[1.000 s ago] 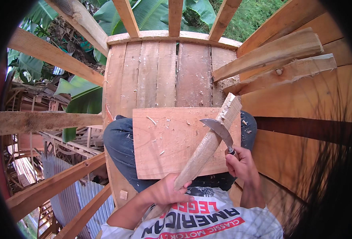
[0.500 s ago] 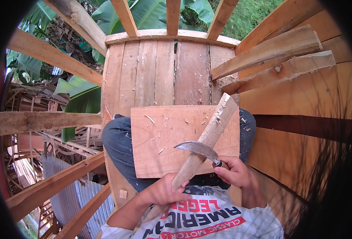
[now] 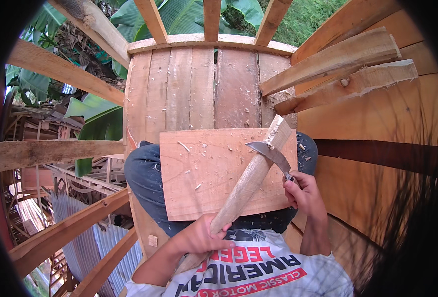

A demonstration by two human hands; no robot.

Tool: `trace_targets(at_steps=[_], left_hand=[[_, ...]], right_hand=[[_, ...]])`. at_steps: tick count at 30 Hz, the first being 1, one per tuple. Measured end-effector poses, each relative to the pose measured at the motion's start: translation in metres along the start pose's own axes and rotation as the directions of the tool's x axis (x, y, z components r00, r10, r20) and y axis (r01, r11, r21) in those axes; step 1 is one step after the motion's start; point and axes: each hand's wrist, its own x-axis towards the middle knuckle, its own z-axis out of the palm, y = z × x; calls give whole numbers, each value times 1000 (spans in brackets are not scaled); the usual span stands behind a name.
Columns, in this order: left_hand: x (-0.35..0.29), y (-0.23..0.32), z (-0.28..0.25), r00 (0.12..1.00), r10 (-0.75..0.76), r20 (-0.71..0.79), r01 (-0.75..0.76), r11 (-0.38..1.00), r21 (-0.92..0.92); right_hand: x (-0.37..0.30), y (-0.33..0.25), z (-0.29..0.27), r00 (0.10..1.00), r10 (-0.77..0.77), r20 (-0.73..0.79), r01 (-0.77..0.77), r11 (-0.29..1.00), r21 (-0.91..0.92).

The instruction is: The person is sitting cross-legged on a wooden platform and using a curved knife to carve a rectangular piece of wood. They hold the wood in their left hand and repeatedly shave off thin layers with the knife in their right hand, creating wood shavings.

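Note:
My left hand (image 3: pixel 206 235) is wrapped round the lower part of a long wooden stick (image 3: pixel 244 187), which slants up and to the right across a board. My right hand (image 3: pixel 302 192) grips the dark handle of a curved knife (image 3: pixel 272 154). The knife's blade lies across the stick near its upper end, with a curl of shaving at the blade. Beneath them the flat wooden board (image 3: pixel 194 190) rests over my crossed legs, with shavings scattered on it. The stick's lower end runs back against my shirt.
Two rough wooden pieces (image 3: pixel 330 62) lean at the right, against the plank wall (image 3: pixel 367 119). Wooden rails (image 3: pixel 55 153) stand along the left and far sides. Shavings dot the plank floor (image 3: pixel 179 89) ahead. A small wood block (image 3: pixel 152 240) lies by my left knee.
My right hand has pushed the knife up along the stick, away from me, and its blade has turned. The left hand keeps its hold on the stick's lower part.

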Motion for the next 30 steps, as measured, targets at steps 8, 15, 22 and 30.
trace_targets(at_steps=[8,15,22,30], left_hand=[[3,-3,1,1000,18,-4,-18,1000,-6],[3,2,3,1000,5,-16,-5,1000,-17],[2,3,-1,1000,25,-13,-25,1000,-5],[6,2,-2,1000,18,9,-18,998,-62]], right_hand=[[-5,4,12,999,-40,6,41,995,-88],[-1,-6,18,995,96,-37,-88,978,188],[-2,-3,14,998,37,-44,-38,999,-25],[9,6,9,960,-69,-271,34,990,-135]])
